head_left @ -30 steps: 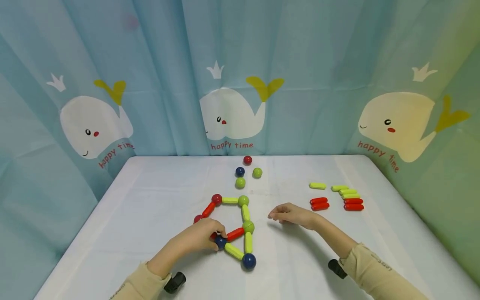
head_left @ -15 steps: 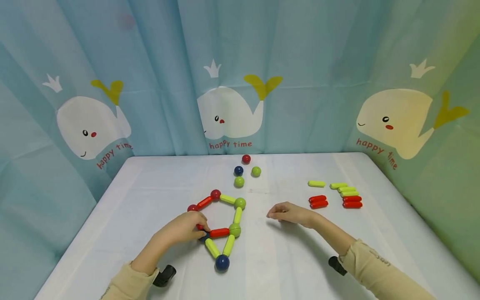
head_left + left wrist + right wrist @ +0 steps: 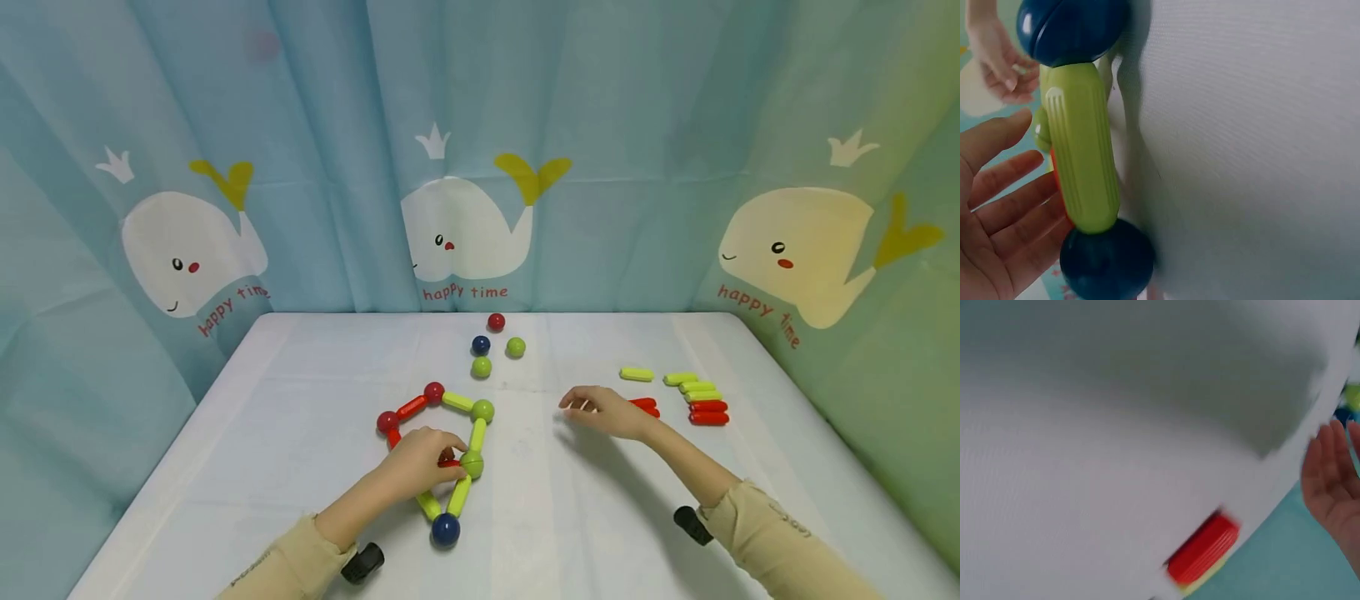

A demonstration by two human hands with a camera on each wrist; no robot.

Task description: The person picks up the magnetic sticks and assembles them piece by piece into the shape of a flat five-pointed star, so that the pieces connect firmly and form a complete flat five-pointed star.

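Magnetic rods and balls lie joined into a ring with a triangle below it. My left hand reaches over the lower left of this figure, thumb and fingers spread apart beside a green ball. In the left wrist view the fingers look relaxed, near a yellow-green rod that joins two blue balls. The left hand covers one of those balls in the head view; the nearer blue ball shows. My right hand hovers over the table, fingers loosely bent and holding nothing, partly covering red rods.
Loose balls, among them a red ball and a blue ball, lie behind the figure. More yellow-green rods and red rods lie at the right. A curtain hangs behind the white table.
The figure's lower part has swung left, its near blue ball moving too. My left hand has left the left blue ball and moved right to the green ball. My right hand has shifted slightly right.
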